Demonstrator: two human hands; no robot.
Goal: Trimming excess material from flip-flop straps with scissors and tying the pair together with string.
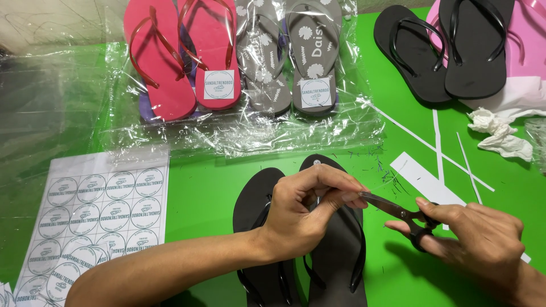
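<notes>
A pair of black flip-flops [335,250] lies on the green table [205,187] in front of me. My left hand [304,210] hovers over the pair with its fingertips pinched near the strap; what they pinch is too small to see. My right hand [472,241] grips small scissors [398,211] with black handles. The blades point left and meet my left fingertips.
Red flip-flops [170,51] and grey flip-flops [290,54] lie in clear plastic wrap at the back. Another black pair [443,48] sits at back right on a pink one. A sheet of round stickers [91,219] lies at left. Paper strips [426,182] and crumpled tissue [500,133] lie at right.
</notes>
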